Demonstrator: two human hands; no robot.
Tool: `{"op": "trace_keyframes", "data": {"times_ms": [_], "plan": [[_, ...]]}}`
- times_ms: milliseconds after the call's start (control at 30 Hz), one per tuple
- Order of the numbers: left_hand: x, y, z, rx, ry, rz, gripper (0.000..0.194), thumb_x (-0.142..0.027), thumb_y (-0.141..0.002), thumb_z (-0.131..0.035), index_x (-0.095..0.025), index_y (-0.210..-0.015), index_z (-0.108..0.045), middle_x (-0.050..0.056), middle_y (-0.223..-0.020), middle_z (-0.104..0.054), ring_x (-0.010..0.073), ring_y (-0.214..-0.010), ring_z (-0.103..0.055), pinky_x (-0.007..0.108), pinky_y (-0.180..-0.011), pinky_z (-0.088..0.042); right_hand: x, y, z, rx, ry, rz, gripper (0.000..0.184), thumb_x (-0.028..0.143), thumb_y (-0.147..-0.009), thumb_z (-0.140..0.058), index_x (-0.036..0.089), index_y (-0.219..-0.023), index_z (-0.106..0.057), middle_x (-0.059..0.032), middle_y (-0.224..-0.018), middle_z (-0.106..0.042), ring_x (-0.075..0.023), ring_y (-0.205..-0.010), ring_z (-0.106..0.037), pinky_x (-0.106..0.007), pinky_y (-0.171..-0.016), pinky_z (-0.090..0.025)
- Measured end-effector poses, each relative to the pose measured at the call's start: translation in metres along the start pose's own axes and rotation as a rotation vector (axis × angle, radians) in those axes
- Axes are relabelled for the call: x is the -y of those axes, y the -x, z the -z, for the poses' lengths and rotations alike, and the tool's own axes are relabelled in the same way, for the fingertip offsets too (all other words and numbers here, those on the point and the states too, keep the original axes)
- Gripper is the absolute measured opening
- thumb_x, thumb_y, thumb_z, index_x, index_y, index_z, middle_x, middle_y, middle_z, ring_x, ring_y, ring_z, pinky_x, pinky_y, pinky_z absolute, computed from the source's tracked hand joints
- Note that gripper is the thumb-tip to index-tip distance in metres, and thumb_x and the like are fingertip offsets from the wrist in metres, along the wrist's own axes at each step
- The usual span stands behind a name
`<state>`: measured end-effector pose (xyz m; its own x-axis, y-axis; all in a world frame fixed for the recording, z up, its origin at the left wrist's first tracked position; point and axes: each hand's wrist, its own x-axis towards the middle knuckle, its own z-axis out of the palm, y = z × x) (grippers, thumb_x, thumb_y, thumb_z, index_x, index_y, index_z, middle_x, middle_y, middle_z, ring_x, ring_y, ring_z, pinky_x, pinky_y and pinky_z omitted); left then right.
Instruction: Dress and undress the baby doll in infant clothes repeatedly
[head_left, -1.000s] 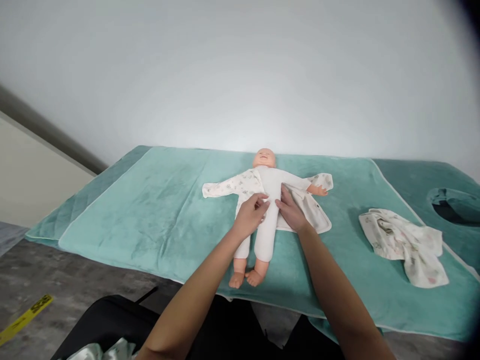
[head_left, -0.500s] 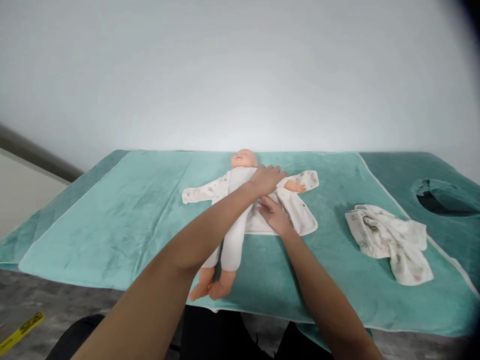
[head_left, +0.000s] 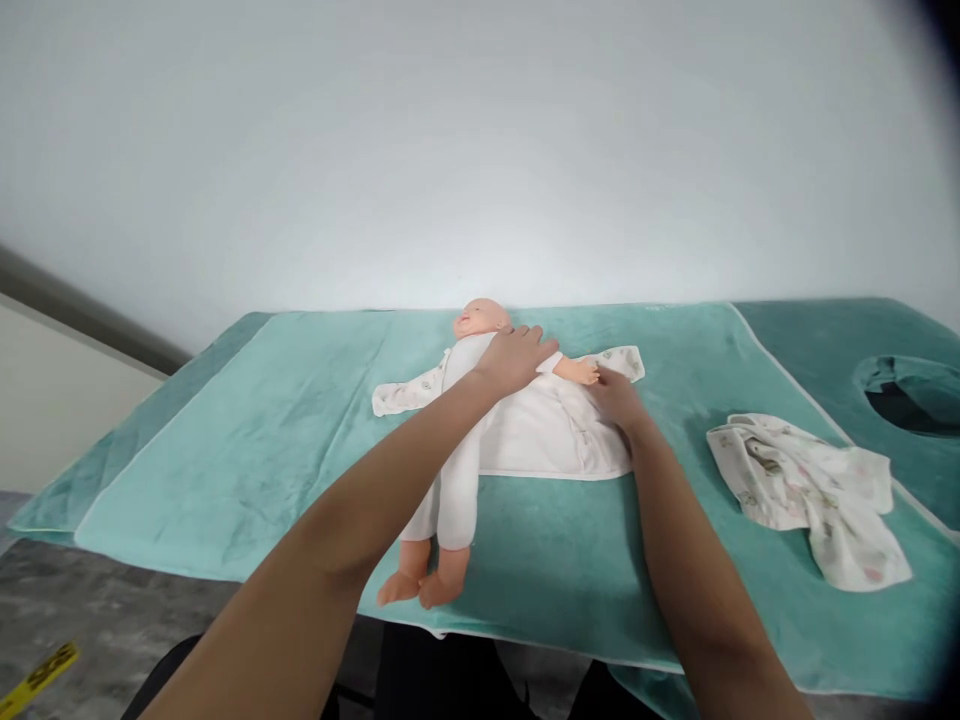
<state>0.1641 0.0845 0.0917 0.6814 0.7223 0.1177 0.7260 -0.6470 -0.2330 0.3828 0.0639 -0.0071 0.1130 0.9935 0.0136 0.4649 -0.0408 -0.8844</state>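
Observation:
A baby doll (head_left: 459, 495) in white clothing lies on its back, head toward the wall, bare feet toward me. Under its upper body spreads an open baby shirt (head_left: 540, 440) with printed sleeves, reaching out to both sides. My left hand (head_left: 517, 358) is closed over the doll's upper arm, near the shoulder. The doll's forearm and hand (head_left: 577, 371) stick out to the right, above the shirt's right sleeve. My right hand (head_left: 619, 398) is closed on the shirt beside the doll's hand, its fingertips partly hidden.
A crumpled printed baby garment (head_left: 814, 490) lies on the right of the green padded table cover (head_left: 225, 450). At the far right, the cover has an oval opening (head_left: 911, 395). A plain wall (head_left: 480, 150) rises behind the table, and a pale panel (head_left: 67, 390) stands at left.
My right hand has moved right and up, from beside the doll's body to the sleeve by its hand. The doll's forearm lies more exposed above the sleeve. My left hand stays at the shoulder.

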Motion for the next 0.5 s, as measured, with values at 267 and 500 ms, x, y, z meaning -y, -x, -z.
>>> {"op": "trace_keyframes", "data": {"times_ms": [267, 500], "plan": [[-0.023, -0.023, -0.04, 0.063, -0.069, 0.122, 0.031, -0.012, -0.092, -0.048, -0.022, -0.116, -0.064, 0.014, -0.113, -0.062, 0.0312, -0.109, -0.055, 0.051, -0.1, -0.032, 0.015, 0.006, 0.013, 0.07, -1.084, -0.126, 0.042, 0.059, -0.073, -0.076, 0.023, -0.083, -0.056, 0.0007, -0.069, -0.062, -0.0216, -0.071, -0.065, -0.035, -0.064, -0.056], [-0.061, -0.041, -0.065, -0.001, 0.305, 0.37, 0.057, -0.034, -0.089, -0.06, -0.012, -0.14, -0.045, 0.019, -0.128, -0.059, 0.0321, -0.119, -0.055, 0.045, -0.101, -0.035, 0.034, 0.019, -0.002, 0.137, -1.02, 0.064, 0.041, 0.055, -0.073, -0.077, 0.026, -0.093, -0.056, 0.002, -0.083, -0.066, -0.0191, -0.084, -0.068, -0.029, -0.066, -0.056]]}}
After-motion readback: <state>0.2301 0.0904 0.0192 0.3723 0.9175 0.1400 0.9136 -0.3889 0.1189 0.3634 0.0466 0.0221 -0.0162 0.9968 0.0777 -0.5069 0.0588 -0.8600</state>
